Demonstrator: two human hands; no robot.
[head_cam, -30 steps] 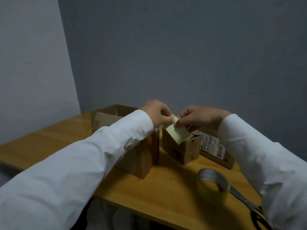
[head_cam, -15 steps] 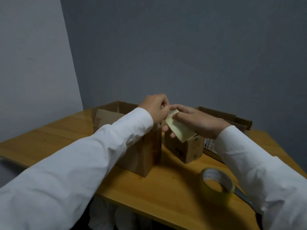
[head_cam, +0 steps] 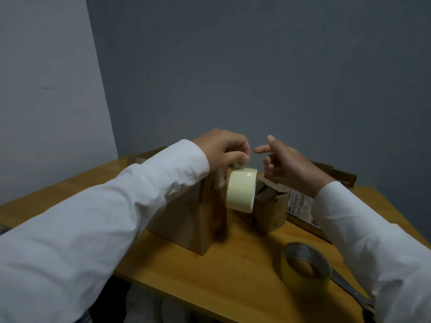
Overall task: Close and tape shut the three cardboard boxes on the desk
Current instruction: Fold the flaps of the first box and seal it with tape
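Observation:
My left hand (head_cam: 224, 148) pinches the top end of a pale yellowish strip of tape (head_cam: 241, 190), which hangs down in the air in front of the boxes. My right hand (head_cam: 286, 163) hovers just right of the strip with fingers spread, holding nothing. Below the strip stands a small cardboard box (head_cam: 268, 206) with its top flaps loosely folded. A taller open box (head_cam: 186, 217) stands to its left, partly hidden by my left sleeve. A flat open box (head_cam: 300, 203) with a white label lies behind my right wrist.
A roll of yellowish tape (head_cam: 305, 264) lies on the wooden desk (head_cam: 221, 271) at the front right. Scissors (head_cam: 349, 290) lie beside it, partly under my right sleeve. Grey walls close in behind and to the left.
The right hand has let go of the tape strip and opened. The left hand has lifted the strip, which now hangs free above the small box.

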